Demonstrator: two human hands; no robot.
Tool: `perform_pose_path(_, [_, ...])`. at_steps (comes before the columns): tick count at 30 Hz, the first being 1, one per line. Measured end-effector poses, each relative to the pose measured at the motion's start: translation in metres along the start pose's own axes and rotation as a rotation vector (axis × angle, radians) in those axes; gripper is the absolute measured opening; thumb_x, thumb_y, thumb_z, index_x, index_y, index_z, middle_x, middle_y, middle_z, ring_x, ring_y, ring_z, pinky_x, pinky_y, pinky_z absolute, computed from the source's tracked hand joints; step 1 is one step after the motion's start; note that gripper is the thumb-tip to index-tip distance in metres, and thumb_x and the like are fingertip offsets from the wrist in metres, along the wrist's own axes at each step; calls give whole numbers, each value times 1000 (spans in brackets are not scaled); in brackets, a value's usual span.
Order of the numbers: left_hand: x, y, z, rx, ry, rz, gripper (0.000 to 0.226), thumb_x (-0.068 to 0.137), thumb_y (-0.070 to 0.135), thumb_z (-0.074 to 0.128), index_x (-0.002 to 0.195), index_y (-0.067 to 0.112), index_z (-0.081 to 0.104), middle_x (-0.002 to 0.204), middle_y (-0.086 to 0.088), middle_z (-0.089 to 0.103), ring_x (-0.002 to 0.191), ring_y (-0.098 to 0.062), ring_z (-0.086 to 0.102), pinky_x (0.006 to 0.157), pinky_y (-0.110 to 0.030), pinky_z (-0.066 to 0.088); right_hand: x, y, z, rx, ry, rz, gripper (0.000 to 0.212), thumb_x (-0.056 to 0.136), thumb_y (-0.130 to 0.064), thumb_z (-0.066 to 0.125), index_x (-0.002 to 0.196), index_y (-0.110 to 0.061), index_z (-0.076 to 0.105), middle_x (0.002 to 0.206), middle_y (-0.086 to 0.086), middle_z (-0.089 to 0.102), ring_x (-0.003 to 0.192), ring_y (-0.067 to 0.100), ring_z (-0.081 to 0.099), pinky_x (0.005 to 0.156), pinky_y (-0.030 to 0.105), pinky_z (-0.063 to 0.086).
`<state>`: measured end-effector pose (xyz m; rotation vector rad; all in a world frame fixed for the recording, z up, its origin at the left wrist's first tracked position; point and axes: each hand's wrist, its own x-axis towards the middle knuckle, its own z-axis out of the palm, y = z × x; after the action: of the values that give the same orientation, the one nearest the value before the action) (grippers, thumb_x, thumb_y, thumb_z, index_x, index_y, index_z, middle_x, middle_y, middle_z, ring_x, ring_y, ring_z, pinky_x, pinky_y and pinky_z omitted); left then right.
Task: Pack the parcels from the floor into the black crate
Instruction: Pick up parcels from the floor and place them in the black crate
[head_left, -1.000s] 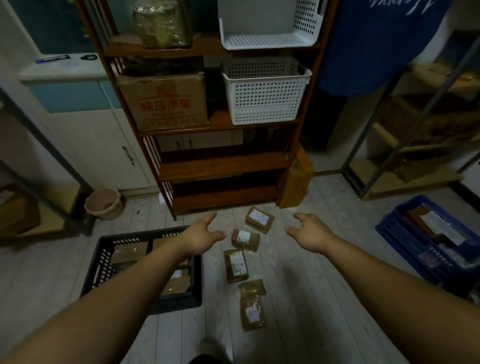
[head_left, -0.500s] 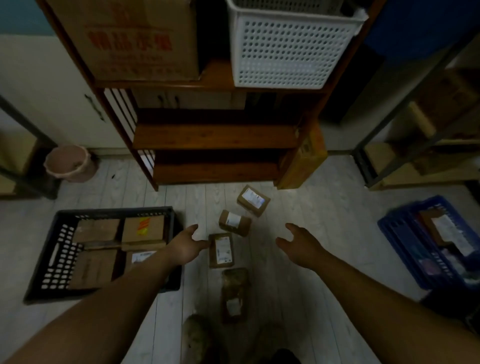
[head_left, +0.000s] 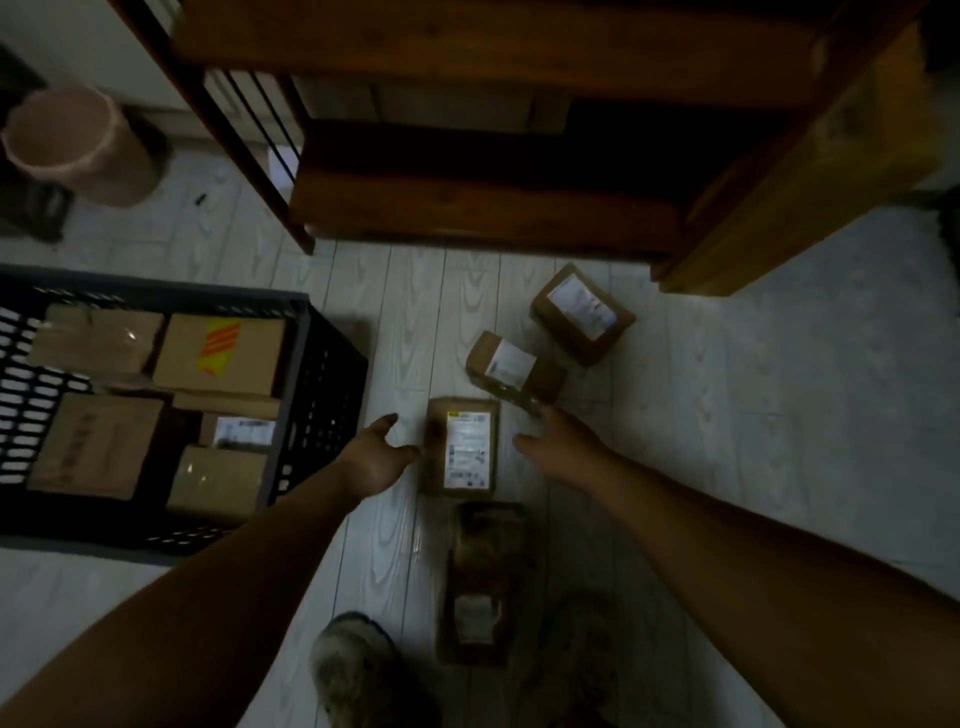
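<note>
Several brown parcels lie on the pale floor. A flat labelled parcel (head_left: 462, 447) sits between my hands. My left hand (head_left: 376, 454) is open just left of it, thumb near its edge. My right hand (head_left: 558, 441) is open just right of it, fingers spread, a fingertip near a second small parcel (head_left: 511, 366). A third parcel (head_left: 582, 312) lies farther back, and a long dark one (head_left: 483, 582) lies nearest me. The black crate (head_left: 322, 384) stands at the left and holds several boxes.
A wooden shelf unit (head_left: 488, 213) stands right behind the parcels, its leg (head_left: 291, 218) near the crate's far corner. A pink bin (head_left: 72, 145) lies at the far left. My shoe (head_left: 358, 670) is at the bottom, beside the long parcel.
I have bent lower, so the floor looks closer. Both hands dropped from above the parcels to either side of the flat labelled one. Nothing has been picked up.
</note>
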<state>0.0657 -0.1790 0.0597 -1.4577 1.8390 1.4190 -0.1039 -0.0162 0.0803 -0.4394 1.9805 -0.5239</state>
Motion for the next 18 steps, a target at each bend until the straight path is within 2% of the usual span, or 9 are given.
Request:
perform_pose_path(3, [62,-29,34,0,-10,-11,79,83,25,67,146,19,21,148,-13,33,129,-29,41,94,-29,38,63,33,42,24,-40,62,62,91,-35,56,145,-18,29,142,9,44,117,23,52,75,27,48])
perform_pose_path(5, [100,-49,55,-46,-17,-19,81,82,22,68,146,16,20,147,-14,35,128,-28,42,88,-25,39,99,53,68,48,-66,97,52,92,-33,57,138,-16,39,135,9,52,98,14,56,59,18,41])
perform_pose_path(6, [116,-57,64,-81,-22,-26,82,81,22,69,146,15,19,146,-13,36,127,-27,43,84,-23,40,114,62,80,76,-85,121,49,92,-30,57,136,-15,41,133,9,54,96,13,57,59,17,41])
perform_pose_path(8, [140,-71,80,-171,-28,-33,83,80,24,71,145,14,21,137,-4,43,113,-19,52,71,-16,45,138,78,101,151,-119,186,46,92,-25,57,134,-12,43,133,11,55,109,21,59,73,25,50])
perform_pose_path(10, [156,-83,94,-265,-105,-40,64,82,23,68,137,14,36,122,4,51,92,-9,59,65,-19,50,151,89,119,239,-147,244,48,93,-22,56,138,-13,39,134,12,53,115,26,57,88,35,50])
perform_pose_path(12, [164,-91,104,-334,-178,-37,33,87,14,62,118,17,52,119,-7,62,87,-11,65,71,-26,55,154,94,131,315,-173,257,48,94,-18,54,139,-16,37,134,9,54,113,24,58,83,31,49])
perform_pose_path(13, [163,-93,106,-348,-160,-41,30,87,9,60,115,16,53,115,-11,64,87,-13,65,71,-27,55,152,94,135,353,-170,256,48,94,-17,53,139,-18,37,133,8,55,112,23,58,76,28,49])
perform_pose_path(16, [147,-88,101,-388,-100,-31,44,84,8,62,125,9,46,114,-14,63,90,-22,63,66,-30,53,136,84,133,433,-102,244,51,94,-16,52,141,-22,32,135,6,53,113,25,58,70,25,48])
perform_pose_path(18, [124,-75,88,-422,-85,-12,43,84,14,64,123,20,45,107,-3,64,84,-16,63,52,-18,51,115,69,123,432,-34,224,52,94,-16,53,141,-22,31,135,6,53,113,26,58,75,29,51])
